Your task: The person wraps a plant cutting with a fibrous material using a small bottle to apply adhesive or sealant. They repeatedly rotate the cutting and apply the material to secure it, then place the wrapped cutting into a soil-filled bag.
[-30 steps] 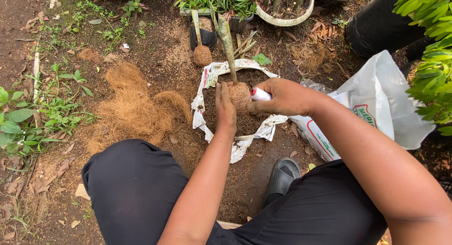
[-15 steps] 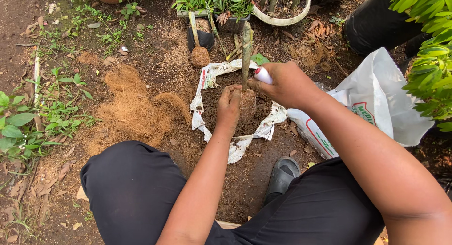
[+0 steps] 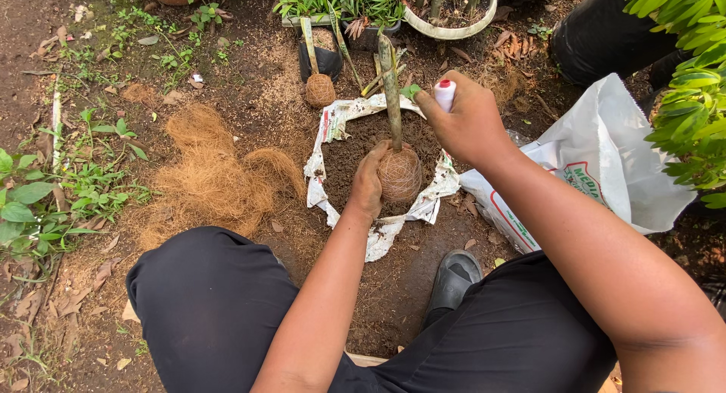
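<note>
Left grip (image 3: 368, 183): cups one fibre-wrapped root ball (image 3: 399, 175).
Right grip (image 3: 470, 121): holds one red-capped bottle (image 3: 445, 93).
Wrapped cuttings: two, second (image 3: 319, 89) beyond left grip.

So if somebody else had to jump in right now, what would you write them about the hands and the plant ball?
Left hand: cupped against the fibre-wrapped root ball, holding it upright on the soil pile.
Right hand: closed around a small white spool with a red end, up beside the plant stem.
Things: the soil lies on a spread white sack; loose coconut fibre lies to the left; a second wrapped ball stands behind; a white plastic bag lies to the right.
Done: the ball is covered in fibre.
Left: I cannot tell whether it is tied off.
</note>
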